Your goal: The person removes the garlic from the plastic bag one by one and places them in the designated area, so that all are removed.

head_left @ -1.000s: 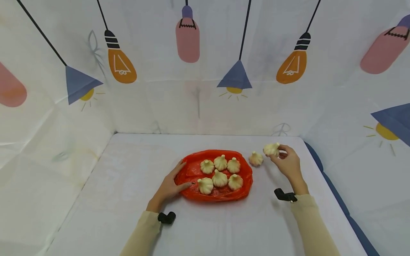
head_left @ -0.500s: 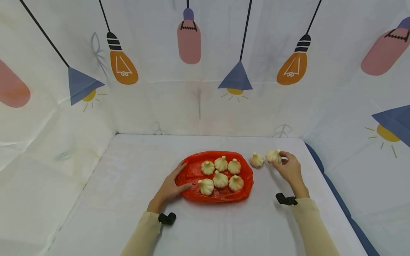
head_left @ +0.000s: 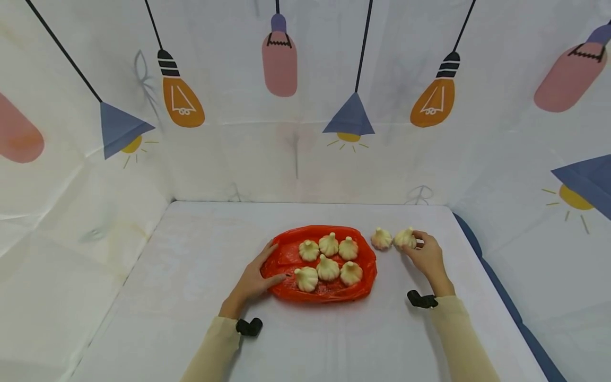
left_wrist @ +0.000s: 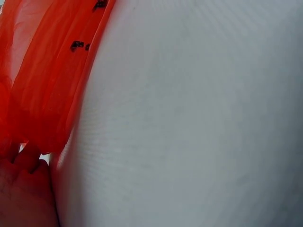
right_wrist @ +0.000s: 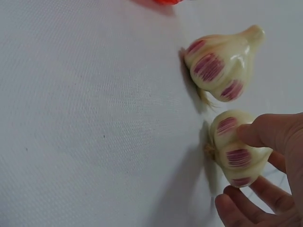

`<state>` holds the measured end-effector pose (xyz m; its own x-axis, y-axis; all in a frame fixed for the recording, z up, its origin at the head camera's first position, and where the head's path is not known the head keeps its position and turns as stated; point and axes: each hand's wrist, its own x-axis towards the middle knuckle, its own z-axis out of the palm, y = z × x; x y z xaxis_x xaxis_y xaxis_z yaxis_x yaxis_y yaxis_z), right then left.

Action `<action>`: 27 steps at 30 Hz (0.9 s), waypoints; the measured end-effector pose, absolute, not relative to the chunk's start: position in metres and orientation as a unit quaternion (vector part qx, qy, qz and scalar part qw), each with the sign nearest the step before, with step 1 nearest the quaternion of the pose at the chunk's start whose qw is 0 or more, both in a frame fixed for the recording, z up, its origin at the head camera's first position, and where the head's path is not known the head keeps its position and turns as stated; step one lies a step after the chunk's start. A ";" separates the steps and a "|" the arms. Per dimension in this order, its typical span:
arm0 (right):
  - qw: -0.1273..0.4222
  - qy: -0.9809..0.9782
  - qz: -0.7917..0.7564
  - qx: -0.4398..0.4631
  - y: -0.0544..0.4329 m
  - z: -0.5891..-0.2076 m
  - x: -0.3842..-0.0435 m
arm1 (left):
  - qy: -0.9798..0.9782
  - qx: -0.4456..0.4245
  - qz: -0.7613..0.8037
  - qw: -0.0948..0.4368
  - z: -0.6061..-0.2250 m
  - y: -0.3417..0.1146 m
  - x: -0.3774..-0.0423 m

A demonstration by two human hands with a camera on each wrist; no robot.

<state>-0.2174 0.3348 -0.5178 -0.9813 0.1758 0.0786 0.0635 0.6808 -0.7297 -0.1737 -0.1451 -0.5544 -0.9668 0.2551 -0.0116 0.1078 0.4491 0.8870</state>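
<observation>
"Nearest, the left hand (head_left: 253, 276) is held spread, unclenched, against the left end of the red plastic container (head_left: 315, 296); by a hard shove, it could be tilted."

"And the six bulbs (head_left: 328, 268) inside?"

"Likely set rolling by that! Beyond, to the right, one garlic bulb (head_left: 405, 238) is pinched by the right hand (head_left: 428, 258). Being rounded, it could be lost through a loose pinch."

"With the neighbouring bulb (head_left: 381, 239) just beside it, that one could be knocked by any sideways swing."
</observation>
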 end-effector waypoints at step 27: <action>0.038 -0.919 0.388 -0.056 0.333 -0.517 -0.218 | 0.853 0.097 0.506 0.079 -0.553 -0.144 -0.173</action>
